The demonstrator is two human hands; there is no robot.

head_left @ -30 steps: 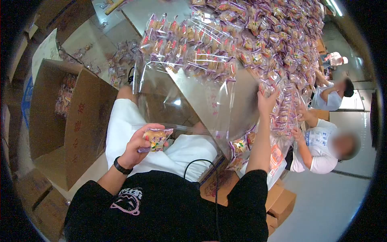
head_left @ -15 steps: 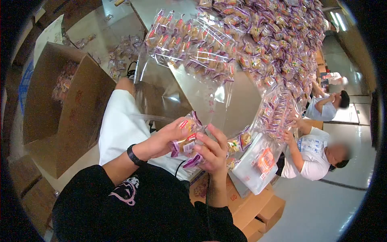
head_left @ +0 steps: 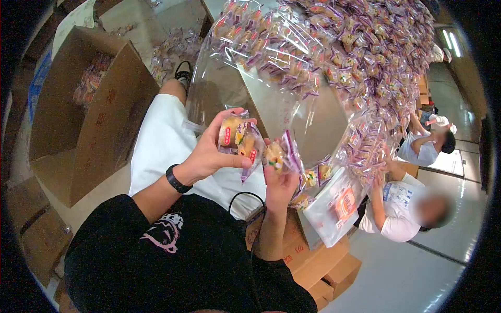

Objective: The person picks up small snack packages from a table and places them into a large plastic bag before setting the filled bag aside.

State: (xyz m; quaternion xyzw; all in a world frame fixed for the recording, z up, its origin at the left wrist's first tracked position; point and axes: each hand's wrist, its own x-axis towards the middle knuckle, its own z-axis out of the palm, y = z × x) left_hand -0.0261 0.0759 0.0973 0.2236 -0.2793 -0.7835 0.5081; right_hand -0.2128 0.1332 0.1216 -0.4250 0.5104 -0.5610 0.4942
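My left hand grips two small wrapped cakes in clear wrappers with purple edges and red labels, pressed side by side between thumb and fingers. Close beside it, my right hand pinches another wrapped cake, its purple wrapper end sticking up. Beyond both hands, a large clear plastic bag lies on the table with rows of the same cakes inside its far part. A few loose wrapped cakes lie to the right of my right hand.
A heap of wrapped cakes covers the far table. Flat clear bags with orange print are stacked at right. A co-worker's hands touch a filled bag. An open cardboard box stands at left; other boxes are below right.
My hands have moved apart. The cakes, earlier bunched between both hands, are now split: two in my left hand, one in my right. The camera view has shifted slightly.
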